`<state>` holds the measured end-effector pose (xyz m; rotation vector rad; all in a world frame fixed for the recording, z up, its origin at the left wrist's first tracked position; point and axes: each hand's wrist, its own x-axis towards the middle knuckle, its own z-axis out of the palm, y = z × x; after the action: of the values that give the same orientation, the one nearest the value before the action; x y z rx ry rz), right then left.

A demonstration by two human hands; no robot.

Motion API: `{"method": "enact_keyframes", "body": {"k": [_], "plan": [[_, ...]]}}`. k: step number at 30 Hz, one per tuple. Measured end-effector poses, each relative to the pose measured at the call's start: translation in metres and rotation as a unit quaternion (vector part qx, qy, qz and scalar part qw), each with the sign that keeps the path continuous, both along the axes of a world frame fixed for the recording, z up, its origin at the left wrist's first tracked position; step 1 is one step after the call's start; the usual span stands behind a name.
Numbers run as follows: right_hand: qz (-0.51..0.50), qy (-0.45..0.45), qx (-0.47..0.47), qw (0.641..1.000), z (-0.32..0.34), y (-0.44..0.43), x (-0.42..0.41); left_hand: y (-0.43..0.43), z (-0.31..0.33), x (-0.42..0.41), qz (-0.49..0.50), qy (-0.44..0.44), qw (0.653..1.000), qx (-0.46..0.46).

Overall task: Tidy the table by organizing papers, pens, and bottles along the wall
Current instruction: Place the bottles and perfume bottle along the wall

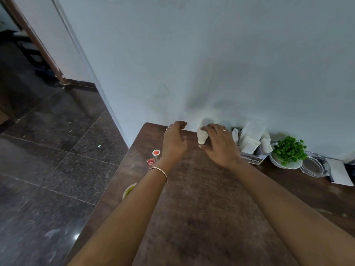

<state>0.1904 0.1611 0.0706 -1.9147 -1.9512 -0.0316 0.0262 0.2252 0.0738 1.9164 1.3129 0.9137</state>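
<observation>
Two bare forearms stretch out over the brown table (pixel 201 208), a thin bracelet (pixel 159 172) on the left wrist. Up ahead, the right hand (pixel 219 145) is on the white bottle (pixel 202 136): fingers draped over its top, thumb under its lower end, wrapped round it. The bottle sits close to the wall (pixel 211 64), tilted, right between the two hands. The left hand (pixel 175 140) hangs just beside it, fingers loosely curled, holding nothing, apart from the bottle.

Left of the left wrist, near the table's edge, stands a small red-capped tube (pixel 156 153) with something red and crinkly (pixel 150 161) touching it; too blurred to name. Under the left forearm peeks a yellow-green rim (pixel 129 190), mostly hidden.

Right of the right hand, a napkin holder (pixel 251 140) stuffed with white napkins stands against the wall. Past that, a green plant (pixel 289 149) in a white dish (pixel 276 163), then a clear glass dish (pixel 315 167), then white paper (pixel 340 172) at the far right, all lined along the wall
</observation>
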Motion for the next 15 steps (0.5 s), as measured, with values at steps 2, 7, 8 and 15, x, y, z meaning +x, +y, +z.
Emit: {"method": "enact_keyframes", "body": {"k": [2,7,8,15], "plan": [[0.03,0.01,-0.008,0.999,-0.001,-0.005,-0.018,-0.01,0.004,-0.017,0.057,0.012,0.997,0.055],[0.087,0.091,-0.139,0.982,-0.012,-0.002,-0.058,-0.021,0.004,-0.07,0.194,0.01,0.981,0.021],[0.09,0.11,-0.176,0.974,-0.015,0.0,-0.065,-0.023,-0.001,-0.08,0.179,-0.028,0.983,-0.01],[0.052,0.241,-0.214,0.945,-0.032,0.013,-0.094,-0.034,-0.043,-0.116,0.045,-0.029,0.985,-0.167]]}}
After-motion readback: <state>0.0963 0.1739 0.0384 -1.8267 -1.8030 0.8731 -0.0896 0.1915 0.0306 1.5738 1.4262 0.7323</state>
